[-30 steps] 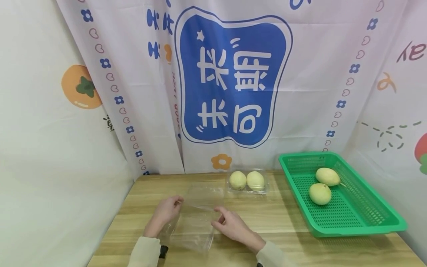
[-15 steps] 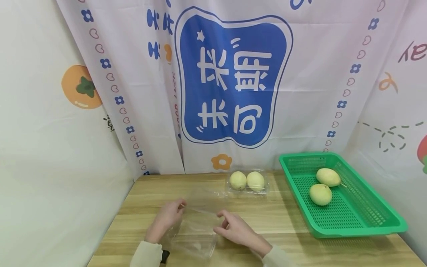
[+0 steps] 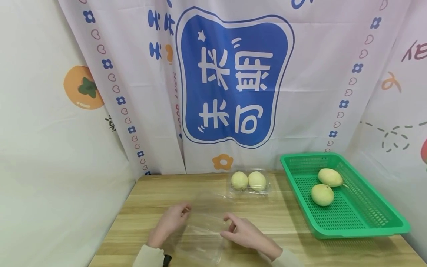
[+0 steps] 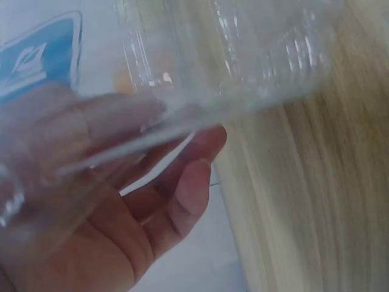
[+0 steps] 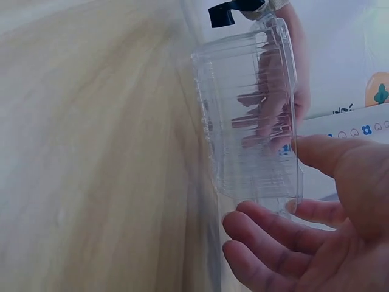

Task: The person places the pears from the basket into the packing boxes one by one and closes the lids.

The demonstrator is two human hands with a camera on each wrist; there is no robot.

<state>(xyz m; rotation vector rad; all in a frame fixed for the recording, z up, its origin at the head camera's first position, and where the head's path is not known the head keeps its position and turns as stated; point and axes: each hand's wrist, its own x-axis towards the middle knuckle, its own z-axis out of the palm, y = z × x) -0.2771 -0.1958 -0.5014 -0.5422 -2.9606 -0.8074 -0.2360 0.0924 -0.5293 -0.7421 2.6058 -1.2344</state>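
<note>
An empty clear plastic clamshell box (image 3: 203,241) lies on the wooden table (image 3: 287,218) near its front edge, between my two hands. My left hand (image 3: 181,213) grips its left side, fingers behind the plastic and thumb (image 4: 193,182) in front. My right hand (image 3: 229,227) holds its right end between thumb and fingertips (image 5: 258,213). In the right wrist view the ribbed box (image 5: 249,115) stands on edge, with the left hand's fingers showing through it.
A second clear box (image 3: 249,182), holding two pale pears, sits at the table's back centre. A green mesh basket (image 3: 367,222) on the right holds two more pears (image 3: 322,194). A printed curtain hangs behind, and the table edge runs close on the left.
The box's lid, raised toward the back a second ago, has come down over the base. Both hands shifted slightly right and nearer to me with it.
</note>
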